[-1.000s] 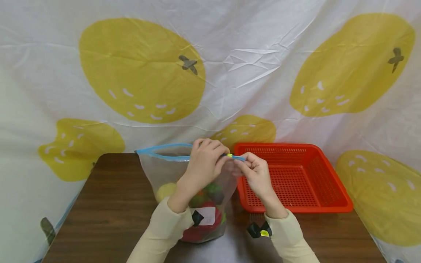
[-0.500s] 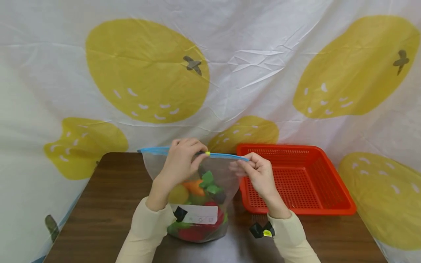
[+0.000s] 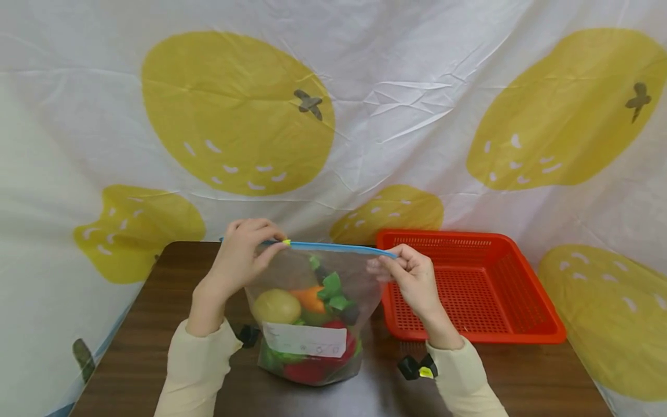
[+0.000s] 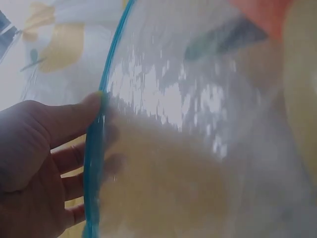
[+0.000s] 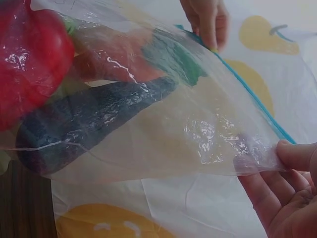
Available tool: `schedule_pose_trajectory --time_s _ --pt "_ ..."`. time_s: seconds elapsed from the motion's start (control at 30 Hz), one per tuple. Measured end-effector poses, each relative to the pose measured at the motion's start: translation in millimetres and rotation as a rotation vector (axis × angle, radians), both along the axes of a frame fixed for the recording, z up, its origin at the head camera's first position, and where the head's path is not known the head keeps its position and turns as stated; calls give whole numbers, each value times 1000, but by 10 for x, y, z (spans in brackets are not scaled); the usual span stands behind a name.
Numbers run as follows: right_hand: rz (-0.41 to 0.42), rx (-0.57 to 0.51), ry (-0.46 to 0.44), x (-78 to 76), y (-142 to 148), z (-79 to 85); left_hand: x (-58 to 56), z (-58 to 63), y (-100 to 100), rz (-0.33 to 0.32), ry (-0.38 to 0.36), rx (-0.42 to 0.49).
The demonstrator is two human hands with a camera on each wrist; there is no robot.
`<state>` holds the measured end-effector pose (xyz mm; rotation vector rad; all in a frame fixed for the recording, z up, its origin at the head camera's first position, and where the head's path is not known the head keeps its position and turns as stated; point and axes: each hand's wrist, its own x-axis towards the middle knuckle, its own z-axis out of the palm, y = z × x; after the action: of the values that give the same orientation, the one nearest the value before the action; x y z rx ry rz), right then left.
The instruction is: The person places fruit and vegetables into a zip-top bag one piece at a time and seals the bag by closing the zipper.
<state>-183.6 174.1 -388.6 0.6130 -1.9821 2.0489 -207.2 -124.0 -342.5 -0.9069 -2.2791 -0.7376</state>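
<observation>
A clear zip bag (image 3: 307, 263) stands upright on the table, its blue zip strip (image 3: 339, 248) stretched along the top. My left hand (image 3: 234, 255) pinches the small yellow slider (image 3: 286, 242) near the strip's left end. At the right top corner, my right hand (image 3: 414, 284) pinches the bag between thumb and fingers. Through the plastic show a yellowish round piece (image 3: 276, 307), an orange carrot-like piece (image 3: 307, 298), a dark eggplant (image 5: 94, 124) and a red pepper (image 5: 34, 59). From slider to right corner the strip's edges lie together; left of it, my left hand mostly hides the strip.
A red perforated plastic basket (image 3: 549, 330) stands right of the bag, just behind my right hand. The dark wooden table (image 3: 156, 324) ends at a white cloth (image 3: 380, 145) printed with yellow fruit. A white label (image 3: 304, 340) is on the bag's front.
My left hand has slid the yellow slider leftward along the strip, and the strip's edges have come together behind it. My right hand keeps its pinch at the right corner, nearly still.
</observation>
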Motion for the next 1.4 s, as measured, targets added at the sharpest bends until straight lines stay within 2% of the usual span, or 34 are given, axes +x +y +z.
schedule_pose_trajectory --time_s 0.2,0.37,0.5,0.7,0.8,0.9,1.07,1.13,1.17,1.27,1.33,1.4 --pt "-10 -5 8 5 8 -3 -21 -37 -363 -14 2 36" --pt "2 -10 6 3 17 -11 -66 -74 -605 -71 38 73" --pt "14 -12 4 2 20 -14 -70 -90 -711 -105 18 102" --pt "-8 6 -9 -4 20 -7 -43 -129 -731 -82 -51 141" --pt "-14 -5 -30 -5 26 -3 -26 -201 -709 -83 -167 211" --pt "14 -30 -35 -22 39 -12 3 -356 -726 -139 -384 335" --pt "54 -68 -35 -54 57 -36 46 -797 -786 -424 -761 503" --pt "54 -70 -41 -62 58 -40 72 -991 -785 -493 -874 528" --pt "56 -69 -39 -64 58 -41 93 -1080 -778 -494 -923 532" --pt "52 -69 -40 -69 59 -45 158 -1312 -719 -467 -1025 523" --pt "46 -77 -39 -72 61 -53 174 -1433 -645 -475 -1056 518" --pt "38 -91 -36 -75 58 -61 185 -1523 -574 -490 -1051 531"
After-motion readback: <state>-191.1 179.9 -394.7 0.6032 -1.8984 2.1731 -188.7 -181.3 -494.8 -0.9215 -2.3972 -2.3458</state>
